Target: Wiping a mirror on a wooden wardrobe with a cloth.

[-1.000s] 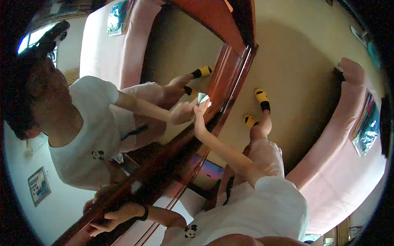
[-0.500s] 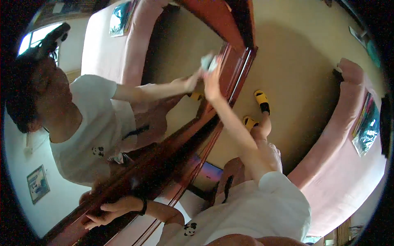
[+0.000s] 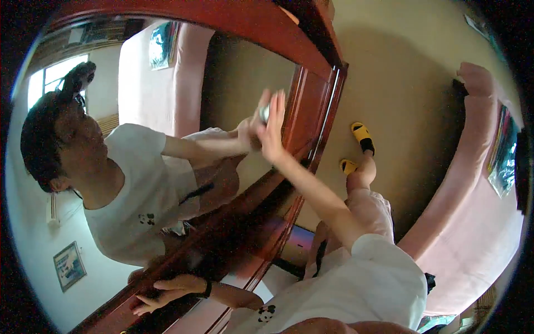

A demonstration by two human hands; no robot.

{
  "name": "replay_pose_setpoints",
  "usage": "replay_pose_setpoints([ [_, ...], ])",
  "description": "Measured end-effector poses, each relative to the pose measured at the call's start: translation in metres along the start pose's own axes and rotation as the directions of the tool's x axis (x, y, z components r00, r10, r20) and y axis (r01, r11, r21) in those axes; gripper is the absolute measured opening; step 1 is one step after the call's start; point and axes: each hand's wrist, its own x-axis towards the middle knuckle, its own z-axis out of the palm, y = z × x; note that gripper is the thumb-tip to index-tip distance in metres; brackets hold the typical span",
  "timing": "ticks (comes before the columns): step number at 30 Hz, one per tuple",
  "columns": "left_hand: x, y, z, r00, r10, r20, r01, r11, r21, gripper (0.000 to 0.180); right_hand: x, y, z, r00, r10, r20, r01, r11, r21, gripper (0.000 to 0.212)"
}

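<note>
Shifted inward from the right side of the mirror (image 3: 239, 72), a person's right hand (image 3: 272, 128), fingers straight, carries a pale cloth (image 3: 265, 113) that now covers another patch, apparently, of its surface; whether the fingers clamp it cannot be told. Well apart, the left hand (image 3: 181, 286) rests, fingers loosely spread, on woodwork (image 3: 114, 307) below the mirror.

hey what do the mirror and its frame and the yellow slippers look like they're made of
Mirror: smooth, glossy glass, judging by its clear reflections.
Frame: probably wood, stained reddish brown and varnished; the sheen and moulded edges suggest it, though laminate is possible.
Yellow slippers: perhaps foam or rubber, from their thick, rounded look; too small to be sure.
</note>
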Motion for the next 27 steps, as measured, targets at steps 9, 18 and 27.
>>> replay_pose_setpoints([
  [9, -0.001, 0.005, -0.007, 1.0, -0.003, 0.014, 0.003, 0.999, 0.045, 0.048, -0.048, -0.087, 0.009, 0.877, -0.136, 0.46, 0.118, 0.991, 0.067, 0.087],
  [18, 0.001, -0.004, -0.01, 0.999, 0.045, 0.014, -0.045, 0.998, 0.043, 0.049, -0.088, -0.049, -0.006, 0.901, 0.063, 0.43, -0.103, 0.992, 0.07, 0.071],
  [27, 0.004, -0.007, -0.007, 0.988, 0.118, -0.103, -0.114, 0.992, 0.046, 0.045, -0.036, -0.037, -0.029, 0.98, 0.2, -0.005, -0.2, 0.975, -0.1, 0.032],
])
